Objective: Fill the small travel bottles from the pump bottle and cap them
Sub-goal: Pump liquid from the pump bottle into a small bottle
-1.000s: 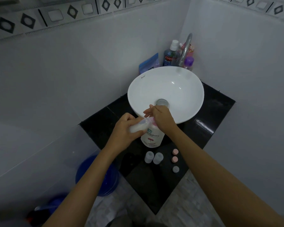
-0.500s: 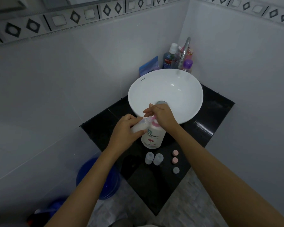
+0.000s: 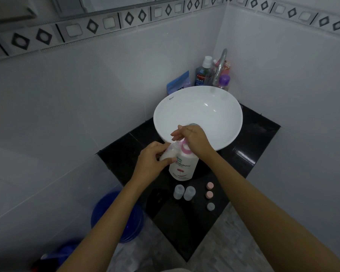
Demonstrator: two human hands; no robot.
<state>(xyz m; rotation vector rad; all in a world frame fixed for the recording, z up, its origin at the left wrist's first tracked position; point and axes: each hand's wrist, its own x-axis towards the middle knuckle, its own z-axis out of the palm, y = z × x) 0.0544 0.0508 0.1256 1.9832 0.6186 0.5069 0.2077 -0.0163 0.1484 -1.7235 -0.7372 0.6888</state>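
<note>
Left hand [image 3: 152,163] wraps a tilted travel bottle [image 3: 168,154] at the pump bottle [image 3: 183,165] spout; right hand [image 3: 194,141] presses the pump. Filling; next judged: capping.

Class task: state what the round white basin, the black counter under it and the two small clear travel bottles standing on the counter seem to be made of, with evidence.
Round white basin: likely glazed ceramic, given its smooth gloss and sharp highlights. Black counter: probably polished stone or stone-look tile; it is dark, with mirror-like reflections and seams. Two small clear travel bottles: apparently frosted translucent plastic, as the dark counter shows dimly through.
</note>
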